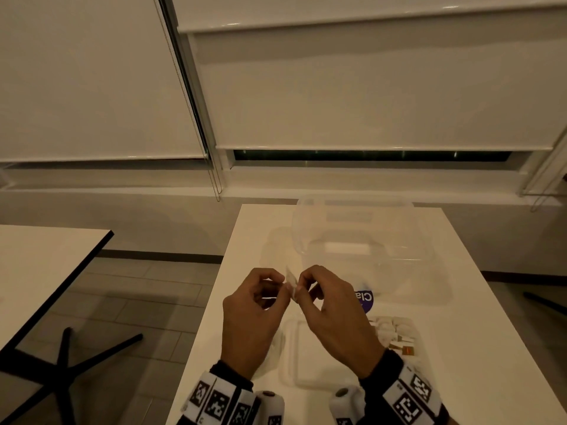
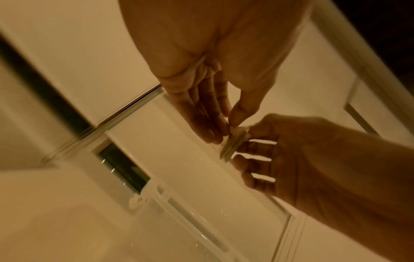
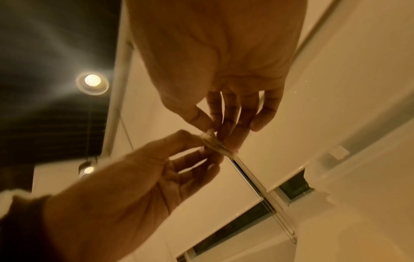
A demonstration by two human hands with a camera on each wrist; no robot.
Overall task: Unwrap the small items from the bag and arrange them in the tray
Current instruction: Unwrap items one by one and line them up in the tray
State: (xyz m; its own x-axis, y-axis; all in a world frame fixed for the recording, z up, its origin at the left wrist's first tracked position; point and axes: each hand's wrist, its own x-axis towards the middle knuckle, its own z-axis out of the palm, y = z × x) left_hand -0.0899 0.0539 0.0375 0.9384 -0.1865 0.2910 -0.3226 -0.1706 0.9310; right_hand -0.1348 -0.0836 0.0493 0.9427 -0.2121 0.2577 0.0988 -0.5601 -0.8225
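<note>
- While you look down through the head view, your left hand (image 1: 248, 314) and right hand (image 1: 334, 317) meet above the white table (image 1: 478, 357), thumb and forefinger of each pinching a small wrapped item (image 1: 291, 283) between them.
- Your other fingers curl loosely; they hold nothing that shows.
- Beneath your right wrist lies a shallow clear tray (image 1: 291, 348), with a cluster of small white pieces (image 1: 391, 331) in its right part.
- Beyond your hands stands a large clear container (image 1: 356, 240), and a purple round label (image 1: 365, 299) peeks out just beside your right hand.
- Crumpled clear plastic (image 1: 274, 351) lies on the table under your left wrist; whether it is the bag you cannot tell.
- Both wrists carry bands with black-and-white markers.
- From the left wrist view, your left hand (image 2: 208, 74) reaches down from the top, its thumb and fingertips (image 2: 237, 115) closed narrowly on the upper end of the wrapped item (image 2: 234, 141).
- Your right hand (image 2: 313, 159) comes in from the right, holding the same item's other side, its lower fingers spread apart.
- From the right wrist view, your right hand (image 3: 224, 62) hangs from the top, thumb and fingers (image 3: 230, 131) pinching the wrapped item (image 3: 215, 143), which looks flat and pale; the blur hides its detail.
- Your left hand (image 3: 134, 186) rises from the lower left, thumb and forefinger gripping the item's near edge.
- A ceiling lamp (image 3: 92, 83) glows at the upper left.
</note>
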